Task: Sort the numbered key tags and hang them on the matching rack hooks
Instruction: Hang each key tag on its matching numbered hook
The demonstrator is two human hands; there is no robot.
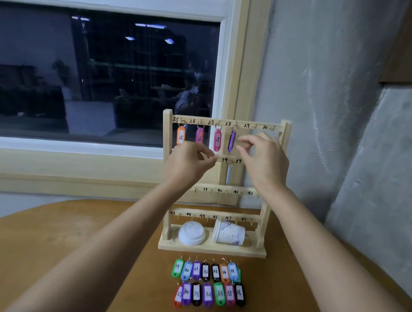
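So far four tags (217,140) hang on the top rail of the rack (218,250), mid-frame; most lie in rows on the surface (72,244), lower centre. The left hand (187,164) and right hand (265,160) hover mid-rack, fingers pinched; holding what, I cannot tell.

Top rail (253,125): 25–30; tags (219,293): 29–36

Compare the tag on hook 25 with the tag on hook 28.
The hook 25 tag is orange; the hook 28 tag is purple. The hook 25 tag faces the camera, label showing; the hook 28 tag hangs edge-on, label hidden. Both hang by rings from the rack's top rail.
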